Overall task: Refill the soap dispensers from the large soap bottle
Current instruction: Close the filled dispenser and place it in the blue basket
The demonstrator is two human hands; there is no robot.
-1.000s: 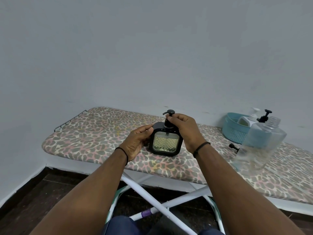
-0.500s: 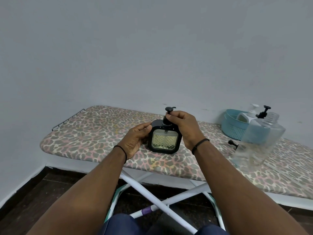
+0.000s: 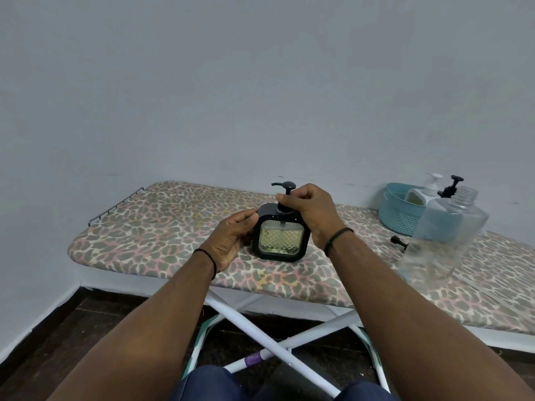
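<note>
Head view, upright dispenser (image 3: 281,237), spout leftward, left hand (image 3: 231,241) gripping body, right fingers (image 3: 292,198) pinching pump collar

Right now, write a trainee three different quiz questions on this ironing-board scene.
1. True or false: the large clear plastic soap bottle has its cap on.
2. Which hand pinches the pump collar of the square black soap dispenser?
3. Where is the white pump bottle? A) in the teal plastic basket B) on the floor

Key: 1 false; 2 the right hand, while the left hand steadies the body; 3 A.
</note>
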